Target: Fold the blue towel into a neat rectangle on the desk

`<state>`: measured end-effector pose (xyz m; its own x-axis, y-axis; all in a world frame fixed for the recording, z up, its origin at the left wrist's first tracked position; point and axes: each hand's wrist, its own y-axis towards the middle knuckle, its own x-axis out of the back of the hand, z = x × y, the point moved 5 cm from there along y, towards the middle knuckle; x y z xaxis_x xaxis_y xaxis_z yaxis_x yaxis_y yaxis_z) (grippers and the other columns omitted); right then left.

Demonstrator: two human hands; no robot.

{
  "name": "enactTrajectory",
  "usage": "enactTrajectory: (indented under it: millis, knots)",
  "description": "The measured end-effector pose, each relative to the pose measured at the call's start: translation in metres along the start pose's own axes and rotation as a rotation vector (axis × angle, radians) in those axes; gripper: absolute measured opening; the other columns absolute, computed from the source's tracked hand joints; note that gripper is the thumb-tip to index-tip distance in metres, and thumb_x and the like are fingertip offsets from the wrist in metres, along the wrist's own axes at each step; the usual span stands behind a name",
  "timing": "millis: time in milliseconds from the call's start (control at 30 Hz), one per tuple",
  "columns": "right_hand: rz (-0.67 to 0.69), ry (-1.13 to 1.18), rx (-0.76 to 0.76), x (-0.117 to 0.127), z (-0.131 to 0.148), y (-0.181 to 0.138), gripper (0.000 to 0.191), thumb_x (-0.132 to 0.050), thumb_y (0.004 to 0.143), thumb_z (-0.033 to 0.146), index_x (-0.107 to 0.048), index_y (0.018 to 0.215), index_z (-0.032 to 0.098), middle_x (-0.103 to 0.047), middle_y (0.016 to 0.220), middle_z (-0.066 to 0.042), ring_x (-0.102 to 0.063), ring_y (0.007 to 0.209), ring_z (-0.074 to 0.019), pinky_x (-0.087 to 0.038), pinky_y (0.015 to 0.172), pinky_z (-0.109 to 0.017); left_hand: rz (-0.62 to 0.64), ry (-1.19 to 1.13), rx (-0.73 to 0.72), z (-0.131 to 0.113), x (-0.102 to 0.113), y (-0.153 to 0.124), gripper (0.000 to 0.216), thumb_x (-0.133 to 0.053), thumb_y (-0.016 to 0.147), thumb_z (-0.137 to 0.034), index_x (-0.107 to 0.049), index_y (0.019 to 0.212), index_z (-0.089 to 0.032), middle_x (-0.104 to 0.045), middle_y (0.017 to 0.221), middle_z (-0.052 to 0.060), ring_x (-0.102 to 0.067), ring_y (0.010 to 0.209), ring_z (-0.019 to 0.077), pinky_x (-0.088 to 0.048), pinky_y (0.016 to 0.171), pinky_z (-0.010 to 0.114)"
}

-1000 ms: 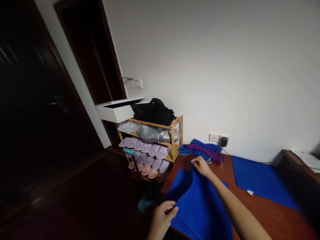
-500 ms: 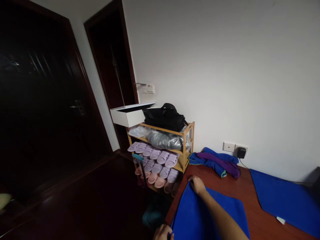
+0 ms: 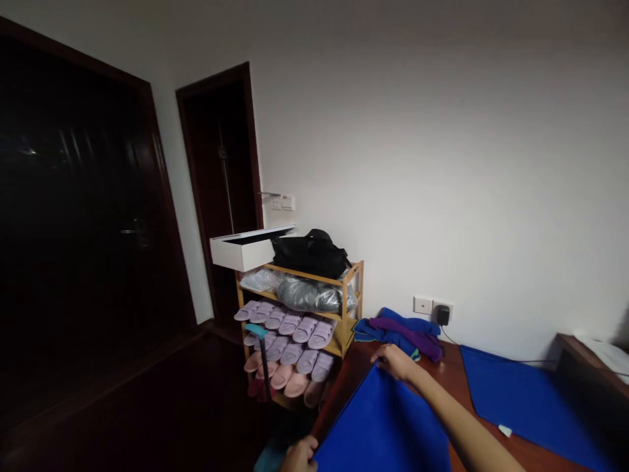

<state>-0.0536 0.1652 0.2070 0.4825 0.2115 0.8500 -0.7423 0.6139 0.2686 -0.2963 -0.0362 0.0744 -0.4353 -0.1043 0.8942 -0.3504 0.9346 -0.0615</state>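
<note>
A blue cloth (image 3: 378, 426) hangs between my two hands over the near left part of the reddish-brown table (image 3: 484, 429). My right hand (image 3: 394, 362) pinches its far corner, with the cloth raised and sloping down from the fingers. Low in the view, my left hand (image 3: 301, 455) is closed on the cloth's near left edge; part of this hand is cut off by the frame. A second blue cloth (image 3: 531, 403) with a small white tag lies spread flat to the right. Behind my right hand is a crumpled pile of blue and purple cloths (image 3: 405, 333).
Beyond the table's left end stands a wooden shoe rack (image 3: 350, 288) with several slippers (image 3: 295, 328), a black bag (image 3: 312, 254) and a white box (image 3: 243, 254). A black plug (image 3: 443, 315) sits in the wall socket, its cable trailing behind the table. A dark door (image 3: 88, 196) is at left.
My right hand has lifted its corner of the blue cloth off the table. My left hand still grips the edge, now slightly further left. The whole view has tilted up and shifted right.
</note>
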Motion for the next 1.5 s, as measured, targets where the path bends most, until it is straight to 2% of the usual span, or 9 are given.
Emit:
enactTrajectory:
  millis: [133, 300, 433, 567, 800, 1033, 1200, 1367, 1500]
  knots:
    - [-0.054, -0.013, 0.059, 0.077, 0.017, -0.054, 0.025, -0.061, 0.085, 0.018, -0.077, 0.103, 0.026, -0.077, 0.106, -0.006, -0.069, 0.102, -0.0233, -0.051, 0.094, -0.035, -0.123, 0.109, -0.135, -0.059, 0.076, -0.009, 0.034, -0.051, 0.08, 0.0, -0.073, 0.091, -0.024, -0.076, 0.097, 0.002, -0.07, 0.099, 0.0183, -0.046, 0.085, 0.025]
    - [-0.237, 0.005, 0.007, 0.154, 0.026, -0.127, 0.021, -0.061, 0.09, 0.035, -0.076, 0.102, 0.026, -0.075, 0.102, -0.007, -0.067, 0.096, -0.0237, -0.052, 0.089, -0.037, -0.204, -0.075, -0.47, -0.144, 0.159, -0.029, 0.037, -0.048, 0.08, -0.003, -0.076, 0.094, -0.023, -0.074, 0.1, 0.004, -0.067, 0.1, 0.0192, -0.046, 0.091, 0.026]
    - [-0.349, 0.094, -0.123, 0.193, 0.027, -0.178, 0.026, -0.066, 0.086, 0.048, -0.076, 0.094, 0.025, -0.076, 0.093, -0.005, -0.068, 0.088, -0.0223, -0.054, 0.081, -0.035, -0.181, -0.175, -0.694, -0.194, 0.199, -0.05, 0.032, -0.051, 0.084, -0.012, -0.078, 0.095, -0.025, -0.073, 0.098, 0.004, -0.066, 0.096, 0.0213, -0.047, 0.091, 0.028]
    - [-0.389, 0.222, -0.199, 0.218, 0.036, -0.217, 0.035, -0.073, 0.079, 0.056, -0.075, 0.09, 0.023, -0.077, 0.093, -0.004, -0.069, 0.091, -0.023, -0.054, 0.085, -0.036, -0.14, -0.182, -0.778, -0.224, 0.219, -0.061, 0.026, -0.057, 0.084, -0.019, -0.078, 0.095, -0.027, -0.074, 0.098, 0.003, -0.068, 0.095, 0.0213, -0.049, 0.087, 0.027]
    - [-0.378, 0.423, -0.278, 0.237, 0.056, -0.27, 0.049, -0.075, 0.075, 0.067, -0.076, 0.095, 0.023, -0.077, 0.099, -0.005, -0.07, 0.094, -0.024, -0.056, 0.086, -0.036, 0.056, -0.341, -0.793, -0.249, 0.23, -0.073, 0.021, -0.067, 0.079, -0.028, -0.079, 0.095, -0.021, -0.076, 0.1, 0.003, -0.071, 0.088, 0.0195, -0.054, 0.08, 0.027]
    - [-0.558, 0.458, -0.335, 0.232, 0.058, -0.323, 0.056, -0.074, 0.075, 0.07, -0.076, 0.106, 0.022, -0.076, 0.107, -0.008, -0.069, 0.1, -0.026, -0.056, 0.093, -0.039, 0.407, -0.498, -0.721, -0.258, 0.202, -0.079, 0.039, -0.08, 0.069, -0.032, -0.077, 0.105, -0.017, -0.079, 0.101, 0.006, -0.072, 0.099, 0.0242, -0.056, 0.09, 0.034]
    - [-0.607, 0.246, -0.27, 0.234, 0.064, -0.358, 0.047, -0.062, 0.087, 0.067, -0.077, 0.088, 0.023, -0.073, 0.1, -0.009, -0.067, 0.1, -0.0251, -0.056, 0.09, -0.035, 0.558, -0.601, -0.807, -0.276, 0.195, -0.097, 0.031, -0.083, 0.073, -0.035, -0.076, 0.099, -0.02, -0.077, 0.094, 0.003, -0.071, 0.089, 0.02, -0.057, 0.085, 0.032]
    - [-0.662, -0.085, -0.251, 0.246, 0.069, -0.399, 0.041, -0.053, 0.094, 0.06, -0.079, 0.099, 0.029, -0.071, 0.108, -0.009, -0.067, 0.104, -0.0239, -0.055, 0.093, -0.035, 0.479, -0.552, -0.993, -0.306, 0.199, -0.134, 0.01, -0.076, 0.081, -0.029, -0.083, 0.081, -0.023, -0.075, 0.098, 0.005, -0.069, 0.089, 0.0183, -0.055, 0.08, 0.027]
    - [-0.832, -0.357, -0.305, 0.256, 0.066, -0.425, 0.036, -0.05, 0.095, 0.053, -0.076, 0.109, 0.032, -0.068, 0.117, -0.007, -0.068, 0.103, -0.0226, -0.056, 0.087, -0.033, 0.497, -0.703, -0.969, -0.33, 0.175, -0.167, 0.012, -0.077, 0.082, -0.032, -0.085, 0.088, -0.025, -0.075, 0.1, 0.006, -0.069, 0.084, 0.0175, -0.056, 0.072, 0.026]
